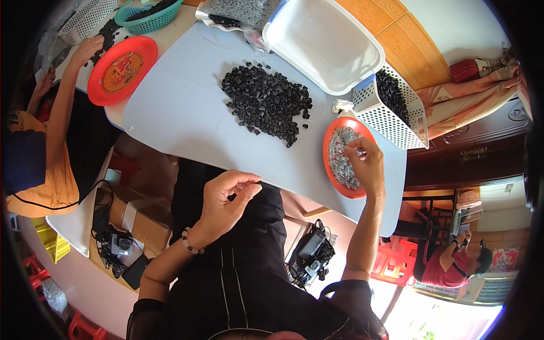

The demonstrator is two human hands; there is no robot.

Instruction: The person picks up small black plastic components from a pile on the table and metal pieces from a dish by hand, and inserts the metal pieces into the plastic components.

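Over the table's near edge, my left hand (222,205), with a beaded bracelet at its wrist, has thumb and forefinger closed. A small black part (260,183), like those in the pile, barely shows at their tips. My right hand (368,164) reaches over an orange-red plate (356,194) at the right. Its fingers are pinched at the heap of small shiny silvery pieces (339,154) there; whatever they hold is too small to make out. Beyond my hands, a loose pile of small black parts (266,99) lies on the pale blue-grey table (181,107).
A white tub (323,45) and a perforated white basket (391,116) of black parts stand at the far right. To the left, a person (56,130) reaches past a red plate (148,54) toward black parts near a green basket (153,21). Another person (445,263) sits far right.
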